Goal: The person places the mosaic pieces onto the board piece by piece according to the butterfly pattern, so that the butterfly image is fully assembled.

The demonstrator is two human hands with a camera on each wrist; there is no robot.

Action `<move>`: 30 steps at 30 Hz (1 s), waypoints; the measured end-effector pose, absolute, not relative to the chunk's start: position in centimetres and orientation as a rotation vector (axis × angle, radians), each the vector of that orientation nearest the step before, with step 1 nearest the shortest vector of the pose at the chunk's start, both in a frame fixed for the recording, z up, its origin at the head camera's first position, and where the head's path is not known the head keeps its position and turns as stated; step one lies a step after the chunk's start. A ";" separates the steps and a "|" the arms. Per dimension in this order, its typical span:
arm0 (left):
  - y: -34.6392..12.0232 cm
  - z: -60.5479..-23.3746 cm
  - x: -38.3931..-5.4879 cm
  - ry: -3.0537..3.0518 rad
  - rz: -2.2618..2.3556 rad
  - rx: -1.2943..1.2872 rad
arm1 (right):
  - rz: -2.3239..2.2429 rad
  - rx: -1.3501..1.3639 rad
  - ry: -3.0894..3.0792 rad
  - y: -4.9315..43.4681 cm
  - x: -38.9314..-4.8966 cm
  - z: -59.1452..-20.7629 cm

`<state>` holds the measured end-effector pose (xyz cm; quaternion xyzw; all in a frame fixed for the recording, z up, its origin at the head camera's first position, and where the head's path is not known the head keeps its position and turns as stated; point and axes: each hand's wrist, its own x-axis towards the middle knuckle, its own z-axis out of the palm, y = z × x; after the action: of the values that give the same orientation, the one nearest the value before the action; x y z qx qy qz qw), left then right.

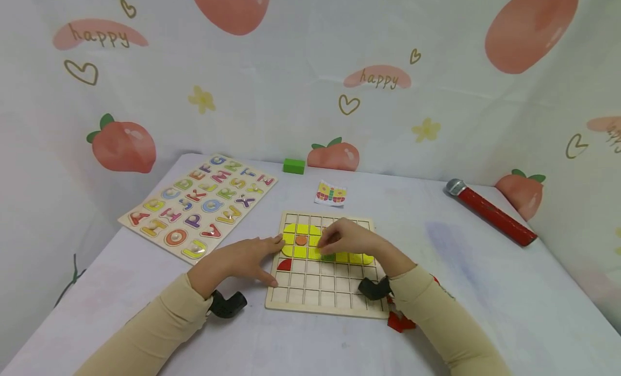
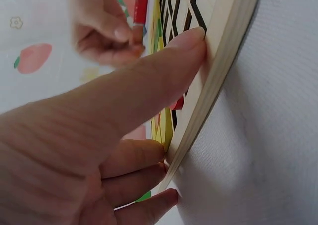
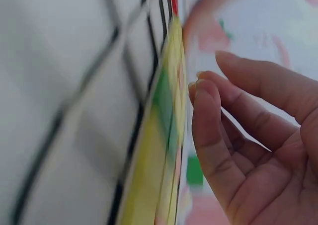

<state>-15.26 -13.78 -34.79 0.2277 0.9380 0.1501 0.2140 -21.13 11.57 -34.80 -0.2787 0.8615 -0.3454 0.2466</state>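
Observation:
A wooden grid board (image 1: 335, 300) lies on the table, its upper rows bearing yellow tiles (image 1: 303, 228), an orange round tile (image 1: 301, 240) and a green tile (image 1: 328, 257). A red quarter-round tile (image 1: 284, 265) sits near its left edge. My left hand (image 1: 247, 257) rests at that edge; in the left wrist view the thumb (image 2: 144, 86) lies on the board's face and the other fingers touch its side. Over the tiles hovers my right hand (image 1: 349, 240). In the right wrist view its fingers (image 3: 206, 120) are bent, thumb apart, nothing visible between them.
Loose red pieces (image 1: 400, 322) lie by the board's lower right corner, partly under the right sleeve. Behind the board is a butterfly picture card (image 1: 331, 193), with a green block (image 1: 294, 166) farther back. An alphabet board (image 1: 194, 203) lies left, a red microphone (image 1: 495, 214) right.

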 end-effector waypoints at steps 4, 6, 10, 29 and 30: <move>-13.8 -34.9 -15.3 2.611 0.403 0.626 | -0.954 -0.606 2.395 15.7 -21.5 -35.0; -13.9 -34.9 -15.2 2.612 0.402 0.621 | -0.951 -0.552 2.408 17.3 -21.6 -35.1; -14.0 -35.0 -15.3 2.609 0.413 0.612 | -0.980 -0.463 2.425 19.7 -21.8 -35.2; -13.8 -34.9 -15.2 2.612 0.401 0.616 | -0.817 -0.282 2.584 22.7 -23.1 -35.1; -13.7 -34.9 -15.2 2.611 0.400 0.617 | -0.834 -0.279 2.578 22.7 -23.1 -34.8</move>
<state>-15.18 -13.73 -34.94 0.2222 0.9406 0.1441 0.2126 -23.11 22.71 -34.81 -0.1003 0.9258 -0.2996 0.2073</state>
